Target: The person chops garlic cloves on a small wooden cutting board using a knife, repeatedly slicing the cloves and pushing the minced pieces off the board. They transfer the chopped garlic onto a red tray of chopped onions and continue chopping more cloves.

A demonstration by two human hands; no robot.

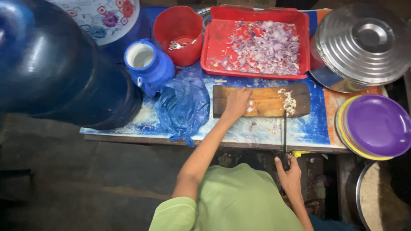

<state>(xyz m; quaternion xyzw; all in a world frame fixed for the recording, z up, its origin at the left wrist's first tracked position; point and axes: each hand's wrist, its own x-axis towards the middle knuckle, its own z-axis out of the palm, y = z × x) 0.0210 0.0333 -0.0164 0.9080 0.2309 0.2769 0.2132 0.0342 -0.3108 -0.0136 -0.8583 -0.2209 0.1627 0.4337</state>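
My left hand (236, 102) rests flat on the left part of a wooden cutting board (265, 105), fingers closed over something small that I cannot make out. My right hand (289, 172) is below the table's front edge, shut on the dark handle of a long knife (284, 130). The blade reaches up onto the board and ends at a small pile of pale chopped bits (290, 102) near the board's right end. A few purple scraps lie on the blue table cover (317, 128) in front of the board.
Behind the board stands a red tray (216, 47) of chopped purple onion. Beside it are a red tub (177, 25) with forks, a blue jug (150, 66) and a crumpled blue bag (184, 105). A big blue drum (51, 68) fills the left; a steel lid (364, 42) and stacked purple plates (376, 126) sit right.
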